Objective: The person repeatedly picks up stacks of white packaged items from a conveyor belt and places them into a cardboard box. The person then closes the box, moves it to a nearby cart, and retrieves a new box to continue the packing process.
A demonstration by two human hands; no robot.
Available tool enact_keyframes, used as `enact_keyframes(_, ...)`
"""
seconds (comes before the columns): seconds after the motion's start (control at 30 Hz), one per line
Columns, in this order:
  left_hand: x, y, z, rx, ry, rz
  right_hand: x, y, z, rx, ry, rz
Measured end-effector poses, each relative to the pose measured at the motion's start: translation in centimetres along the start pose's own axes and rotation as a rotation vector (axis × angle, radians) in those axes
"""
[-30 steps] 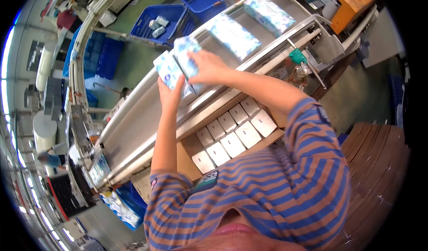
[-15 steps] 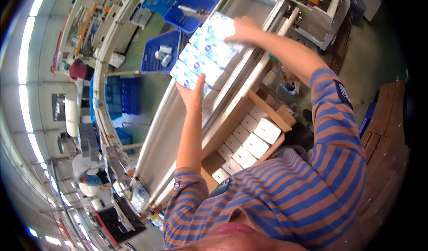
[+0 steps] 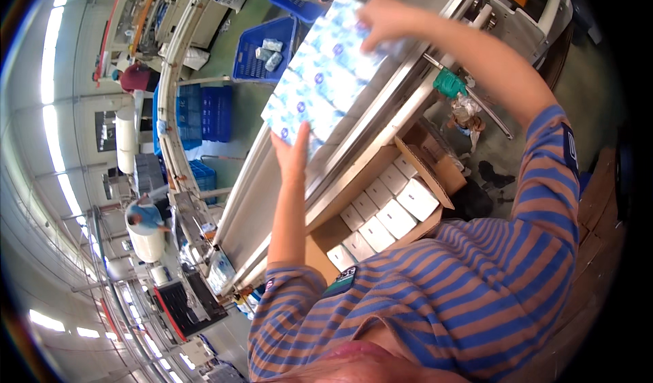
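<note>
On the conveyor (image 3: 255, 189) lies a close row of blue-and-white printed packs (image 3: 323, 77), which look like tissue packs. My left hand (image 3: 292, 155) grips the near end of the row, its thumb up against the packs and its other fingers mostly hidden. At the far end my right hand (image 3: 394, 22) presses round the last pack, slightly blurred, so the row sits squeezed between both hands. Close to my body, an open cardboard box (image 3: 326, 223) holds several white packs (image 3: 394, 218) standing in rows.
Beyond the conveyor stand a blue basket (image 3: 248, 36) with a few small packs and stacked blue crates (image 3: 216, 114). A green cloth (image 3: 447, 82) hangs on a metal rod at the right. Two other people (image 3: 139, 77) (image 3: 146, 214) are far off at the left.
My right hand has moved farther out along the row, and the row between my hands looks longer. My left hand stays at the near end. The whole view has shifted a little.
</note>
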State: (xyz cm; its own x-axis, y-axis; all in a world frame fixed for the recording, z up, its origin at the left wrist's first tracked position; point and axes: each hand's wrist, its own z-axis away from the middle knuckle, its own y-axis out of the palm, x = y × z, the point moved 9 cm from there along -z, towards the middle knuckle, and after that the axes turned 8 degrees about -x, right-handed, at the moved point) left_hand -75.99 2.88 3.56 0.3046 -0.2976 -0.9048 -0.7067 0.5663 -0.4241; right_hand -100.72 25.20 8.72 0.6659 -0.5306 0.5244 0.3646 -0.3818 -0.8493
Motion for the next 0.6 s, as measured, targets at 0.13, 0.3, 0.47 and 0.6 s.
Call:
enact_keyframes(0.13,2.3,-5.5,1.1,-0.004,-0.142,0.12,2.9,4.6,-0.5,-0.039,0.099,-0.157)
enact_keyframes(0.3,5.2,-9.4,0.7,0.038,-0.312,0.384,7.9,9.0,-1.3,-0.017,0.108,-0.567)
enact_keyframes(0.47,1.4,-19.0,7.1,-0.243,-0.05,0.256,15.7,3.2,3.9,-0.22,-0.043,-0.426)
enact_keyframes(0.6,-0.3,-21.6,19.7,-0.332,-0.019,0.239,17.4,0.9,16.3,-0.294,-0.138,-0.571)
